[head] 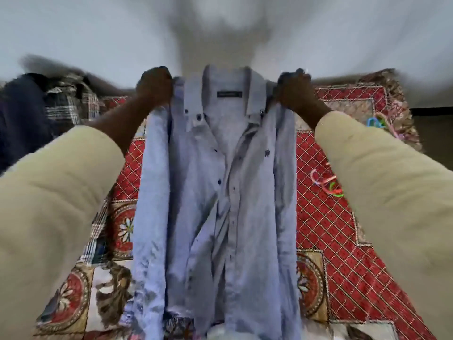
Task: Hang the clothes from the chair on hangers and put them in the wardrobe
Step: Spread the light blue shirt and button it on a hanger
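Your left hand (154,88) is gripping the left shoulder of the light blue shirt (215,192), fingers curled round the cloth. Your right hand (295,90) is gripping the other shoulder the same way. You are holding the shirt up at centre frame, collar at the top, front open, hem hanging toward the bottom edge. Behind it, a red patterned rug (343,229) is lying. Coloured hangers (328,184) are resting on the rug at right. A plaid garment (71,104) is sitting at upper left, blurred.
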